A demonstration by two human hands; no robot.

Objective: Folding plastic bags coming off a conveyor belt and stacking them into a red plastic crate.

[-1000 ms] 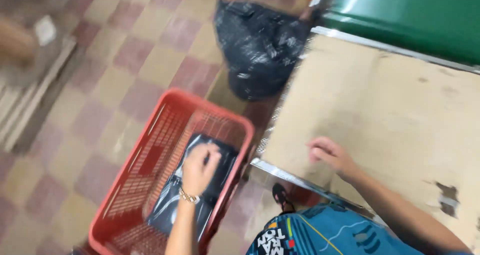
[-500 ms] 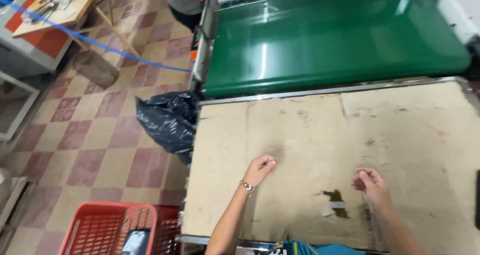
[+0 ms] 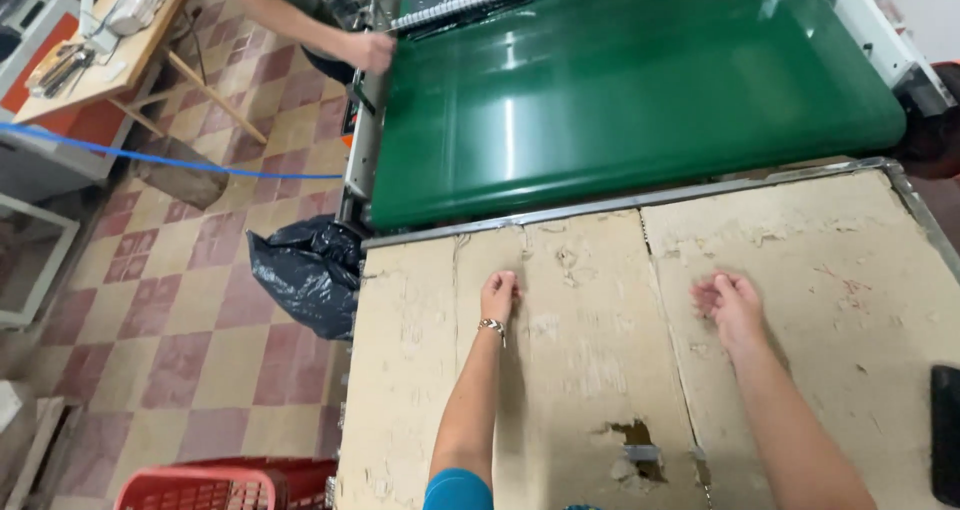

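Left hand (image 3: 499, 295) and right hand (image 3: 728, 302) empty, fingers loosely curled, resting apart on worn cardboard cover (image 3: 600, 370) of desk; cover protects surface. Green conveyor belt (image 3: 620, 90) just beyond; co-worker's hand (image 3: 368, 50) at its far-left edge.

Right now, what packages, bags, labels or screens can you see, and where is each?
Black plastic bag: on the floor left of the cardboard-topped table, crumpled and shiny.
Red crate: floor, bottom left, lattice sides.
Flat black object: table's right edge, cut off; kind unclear.
No labels or signs readable.
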